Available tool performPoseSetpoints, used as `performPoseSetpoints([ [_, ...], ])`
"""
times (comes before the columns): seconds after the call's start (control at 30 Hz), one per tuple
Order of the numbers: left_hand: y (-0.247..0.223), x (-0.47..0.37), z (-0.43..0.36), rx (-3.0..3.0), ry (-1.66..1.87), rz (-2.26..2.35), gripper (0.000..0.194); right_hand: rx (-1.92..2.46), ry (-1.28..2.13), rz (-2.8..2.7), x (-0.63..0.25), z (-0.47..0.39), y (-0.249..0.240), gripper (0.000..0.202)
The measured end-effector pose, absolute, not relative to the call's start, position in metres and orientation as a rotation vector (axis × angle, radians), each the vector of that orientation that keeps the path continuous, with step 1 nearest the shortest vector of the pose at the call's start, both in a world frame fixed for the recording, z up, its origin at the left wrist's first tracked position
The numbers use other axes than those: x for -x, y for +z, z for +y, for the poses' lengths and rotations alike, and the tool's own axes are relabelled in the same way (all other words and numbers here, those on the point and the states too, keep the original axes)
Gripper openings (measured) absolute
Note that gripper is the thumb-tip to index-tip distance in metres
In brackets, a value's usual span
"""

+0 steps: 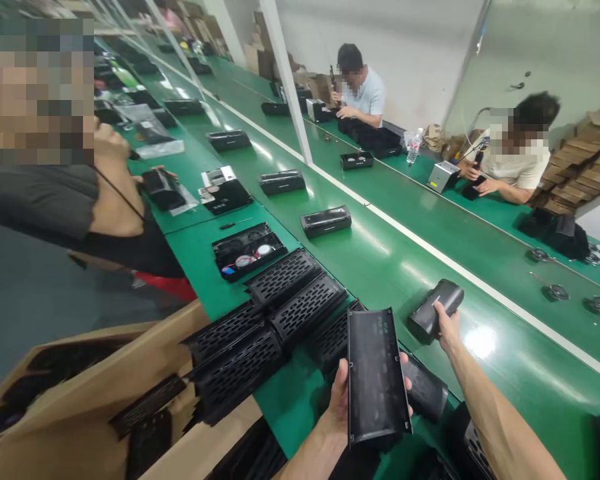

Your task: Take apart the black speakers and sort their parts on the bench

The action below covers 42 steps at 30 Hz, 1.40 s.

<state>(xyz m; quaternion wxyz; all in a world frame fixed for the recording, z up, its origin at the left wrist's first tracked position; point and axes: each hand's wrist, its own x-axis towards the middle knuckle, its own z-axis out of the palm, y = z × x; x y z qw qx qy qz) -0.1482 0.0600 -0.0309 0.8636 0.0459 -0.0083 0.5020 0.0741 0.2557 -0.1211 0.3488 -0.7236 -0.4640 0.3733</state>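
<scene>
My left hand [339,400] is wrapped round a black plastic shell [377,373], its smooth hollow inside facing up, with fingertips showing past the right edge. Farther forward, my right hand [449,325] grips the near end of a black rounded speaker body [434,308] on the green belt; part of its grip is hidden. Beneath and beside the shell lies another black rounded housing [425,388]. Black slotted grille covers [307,307] are stacked left of my left hand. Beyond them sits an opened housing [249,252] with wires and round parts inside.
Several speaker bodies [326,220] stand along the green belt [395,243]. A cardboard box [80,393] holding black parts is at lower left. A co-worker's arm [115,187] is at left, and two people sit across the belt. Loose round drivers [557,291] lie at right.
</scene>
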Motion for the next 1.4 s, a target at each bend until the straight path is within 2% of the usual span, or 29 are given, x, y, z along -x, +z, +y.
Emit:
performPoseSetpoints([
  [0.17, -0.04, 0.138, 0.06, -0.114, 1.067, 0.045, 0.102, 1.787, 1.194, -1.065, -0.097, 0.231, -0.04, 0.092],
  [0.33, -0.043, 0.111, 0.063, -0.195, 1.082, 0.149, 0.085, 1.805, 1.188, -1.313, -0.122, 0.159, 0.072, 0.108],
  [0.47, -0.023, 0.082, 0.061, -0.306, 1.066, 0.084, 0.079, 1.844, 1.028, -1.724, -0.116, 0.098, 0.129, 0.101],
  [0.77, 0.013, 0.058, 0.039, -0.456, 1.061, 0.002, 0.089, 1.831, 0.776, -2.036, -0.104, 0.039, 0.145, 0.09],
  [1.0, 0.018, 0.053, 0.03, -0.461, 1.087, -0.018, 0.084, 1.925, 0.769, -2.093, -0.095, 0.024, 0.155, 0.085],
  [1.4, 0.022, 0.038, 0.023, -0.38, 1.048, 0.079, 0.066, 2.101, 0.77, -2.114, -0.085, 0.028, 0.182, 0.098],
])
